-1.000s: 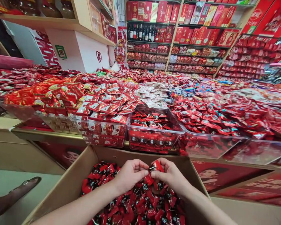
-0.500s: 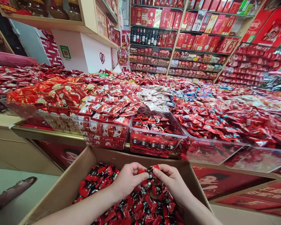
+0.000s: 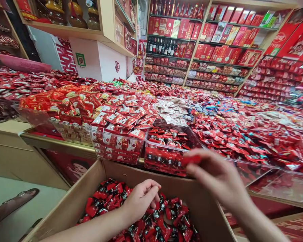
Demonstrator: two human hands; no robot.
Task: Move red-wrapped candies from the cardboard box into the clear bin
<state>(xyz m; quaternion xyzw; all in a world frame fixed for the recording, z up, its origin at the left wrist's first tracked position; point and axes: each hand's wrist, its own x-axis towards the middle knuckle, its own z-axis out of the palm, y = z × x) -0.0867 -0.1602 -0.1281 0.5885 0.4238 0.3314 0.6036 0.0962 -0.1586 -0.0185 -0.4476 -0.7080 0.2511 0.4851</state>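
Observation:
My right hand [image 3: 217, 171] is raised over the right far side of the cardboard box [image 3: 203, 196], blurred by motion. Between its thumb and fingers is a red wrapped candy [image 3: 194, 160], close to the front of a clear plastic tub [image 3: 155, 164]. That tub holds red and black candies in rows. Above the loose candies [image 3: 156, 230] in the box hovers my left hand [image 3: 141, 198], thumb pressed to its curled fingers with nothing visible in them. The loose candies have red and black wrappers with white print.
More clear tubs heaped with red packets [image 3: 126, 119] and white packets [image 3: 173, 109] line the counter. Shelves of bottles and red gift boxes [image 3: 164, 27] stand behind. A person's sandaled foot [image 3: 22, 198] is on the floor at left.
My right hand has moved up and right, away from my left hand, carrying the candy that both hands were holding. My left hand stays over the box. The view has shifted slightly.

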